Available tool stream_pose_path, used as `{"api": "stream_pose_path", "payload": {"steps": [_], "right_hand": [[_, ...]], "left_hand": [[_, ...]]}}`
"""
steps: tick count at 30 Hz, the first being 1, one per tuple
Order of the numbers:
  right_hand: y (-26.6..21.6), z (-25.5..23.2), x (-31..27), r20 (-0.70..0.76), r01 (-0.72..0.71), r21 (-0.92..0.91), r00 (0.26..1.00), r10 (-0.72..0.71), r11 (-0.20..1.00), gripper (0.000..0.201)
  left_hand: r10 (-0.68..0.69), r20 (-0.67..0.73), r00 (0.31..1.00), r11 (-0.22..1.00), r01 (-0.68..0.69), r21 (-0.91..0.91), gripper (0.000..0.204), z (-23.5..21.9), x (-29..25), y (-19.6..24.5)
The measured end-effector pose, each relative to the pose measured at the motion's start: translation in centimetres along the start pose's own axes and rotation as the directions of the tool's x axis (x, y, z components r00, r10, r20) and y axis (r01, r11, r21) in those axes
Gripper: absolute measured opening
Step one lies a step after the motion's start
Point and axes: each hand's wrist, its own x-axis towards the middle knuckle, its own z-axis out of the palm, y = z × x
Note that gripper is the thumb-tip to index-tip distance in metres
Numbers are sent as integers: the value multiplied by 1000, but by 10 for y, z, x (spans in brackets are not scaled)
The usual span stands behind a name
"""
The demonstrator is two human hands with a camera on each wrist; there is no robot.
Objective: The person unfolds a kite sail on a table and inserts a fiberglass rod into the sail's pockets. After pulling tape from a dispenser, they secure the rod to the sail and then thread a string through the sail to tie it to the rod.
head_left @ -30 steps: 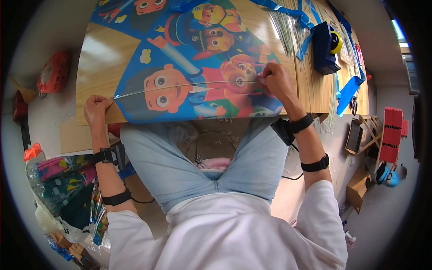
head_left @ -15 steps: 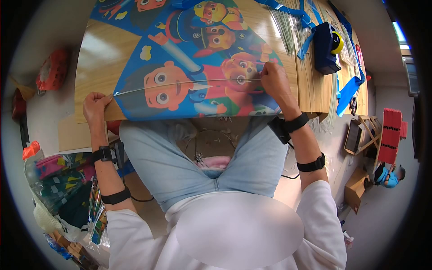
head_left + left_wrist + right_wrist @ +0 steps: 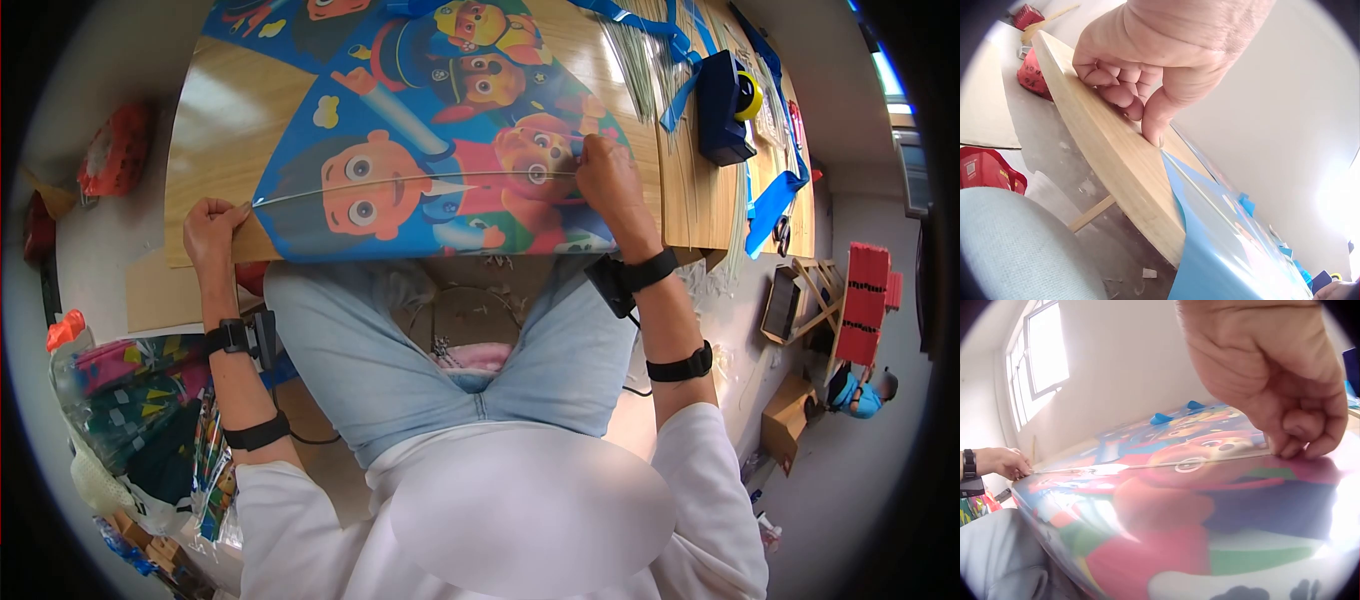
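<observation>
A glossy blue sheet printed with cartoon figures lies over the front of the wooden table. Across it runs a thin pale rod, from the sheet's pointed left corner to the right side. At that corner my left hand pinches the tip, its thumb pressed down where rod and sheet meet in the left wrist view. The right hand has its fingers curled round the rod's right part, low over the print. In the right wrist view, the rod's far right end is hidden by those fingers.
Bundled thin rods, blue strips and a tape dispenser lie on the table's right. A filled clear bag stands on the floor at left. A person in blue is at far right.
My right forearm has shifted slightly left, and the right hand's fingers are bent more over the rod. The left hand stays at the corner; the sheet and rod have barely moved.
</observation>
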Motion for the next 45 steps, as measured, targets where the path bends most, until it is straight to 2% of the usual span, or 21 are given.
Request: {"api": "stream_pose_path", "payload": {"steps": [2, 5, 8, 14, 17, 20, 23, 25, 26, 28, 29, 30, 32, 33, 36, 38, 40, 41, 43, 45], "right_hand": [[-7, -7, -5, -3, -15, -44, 1000, 15, 999, 8], [-12, -19, -8, 56, -33, -21, 998, 34, 999, 14], [-7, -16, -8, 53, -50, 8, 997, 50, 999, 13], [3, -15, -3, 87, -171, 21, 982, 168, 985, 21], [7, -21, 0, 189, -298, 105, 943, 275, 949, 25], [14, -22, 5, 219, -331, 123, 928, 300, 935, 26], [18, -22, 7, 189, -314, 131, 939, 287, 941, 26], [30, -15, 10, 225, -328, 191, 932, 284, 925, 25], [25, -25, 9, 282, -348, 203, 916, 286, 915, 25], [39, -9, 9, 76, -242, 130, 969, 234, 961, 18], [36, -14, 8, 5, -147, 147, 989, 147, 978, 13], [24, -20, 6, -62, -59, 191, 996, 72, 980, 10], [-41, -39, 1, -48, 32, 356, 999, -16, 934, 10], [-76, -41, -3, -45, 131, 398, 991, -123, 908, 10], [-180, -27, -9, 15, 331, 514, 919, -394, 791, 10], [-240, 2, -10, -19, 443, 565, 850, -526, 695, 13], [-293, 8, -16, 57, 455, 485, 836, -545, 747, 14], [-311, 22, -12, 37, 493, 496, 811, -584, 715, 14], [-338, 51, -6, 0, 564, 513, 754, -657, 647, 14], [-351, 61, -7, 48, 564, 467, 753, -657, 681, 13]], "left_hand": [[1, 3, 1000, 1000, -1, -8, 22, 0, -2, 2], [23, 1, 1000, 1000, -23, 5, 22, -1, -1, -1], [20, -3, 1000, 1000, -20, -13, 23, 0, 1, -4], [12, -5, 1000, 999, -11, 39, 24, 0, 6, -10], [34, -8, 999, 998, -33, 46, 24, 0, 4, -9], [33, -19, 999, 998, -32, 58, 24, 0, 6, -11], [45, -16, 999, 998, -45, 37, 23, 1, 8, -17], [0, -13, 1000, 994, 2, 108, 24, -1, 2, -3], [23, -40, 999, 990, -17, 143, 25, 2, 5, -9], [54, -85, 995, 981, -37, 188, 25, 3, 3, -14], [64, -93, 994, 981, -45, 191, 25, 4, -1, -7], [35, -105, 994, 983, -15, 184, 26, 5, -3, -2], [-14, -116, 993, 986, 33, 162, 26, 5, -7, 1], [-30, -122, 992, 988, 48, 145, 26, 5, -8, 3], [-47, -131, 990, 992, 62, 113, 25, 7, -11, 6], [-77, -113, 991, 990, 89, 107, 24, 5, -13, 9], [-135, -70, 988, 984, 142, 105, 22, 2, -13, 13], [-137, -71, 988, 984, 144, 108, 20, 2, -14, 14], [-143, -71, 987, 982, 150, 112, 16, 3, -13, 13], [-135, -128, 982, 982, 150, 112, 21, 7, -11, 11]]}}
